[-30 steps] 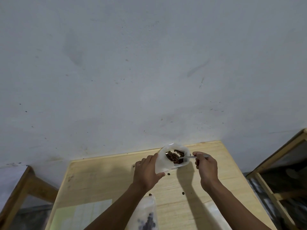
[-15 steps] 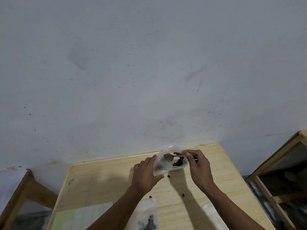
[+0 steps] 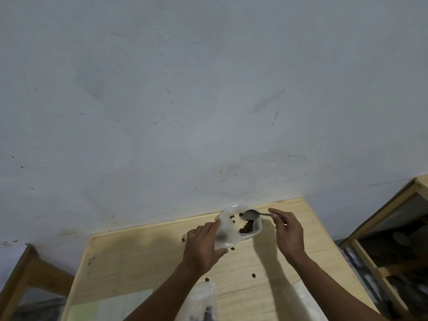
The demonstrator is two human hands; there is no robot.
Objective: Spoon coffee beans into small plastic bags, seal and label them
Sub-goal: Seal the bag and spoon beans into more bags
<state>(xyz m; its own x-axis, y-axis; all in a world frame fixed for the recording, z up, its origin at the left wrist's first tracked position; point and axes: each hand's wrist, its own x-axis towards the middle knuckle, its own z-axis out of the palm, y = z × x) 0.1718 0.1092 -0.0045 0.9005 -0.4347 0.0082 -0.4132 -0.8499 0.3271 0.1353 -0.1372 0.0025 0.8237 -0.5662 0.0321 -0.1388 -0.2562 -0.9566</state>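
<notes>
From the head camera I judge I am in the spooning step. My left hand [image 3: 203, 249] grips the small clear plastic bag [image 3: 234, 228] at lower centre of the frame, holding its mouth open above the pale wooden table [image 3: 143, 262]. My right hand [image 3: 288, 230] pinches the handle of the grey metal spoon [image 3: 252, 214], whose bowl sits at the bag's mouth and looks empty. Brown coffee beans [image 3: 246, 228] lie heaped in the bag's bottom. A second clear bag with dark beans [image 3: 205, 304] lies at the bottom edge; stray beans dot the table. Next I likely need another scoop, though no bean supply is in view.
</notes>
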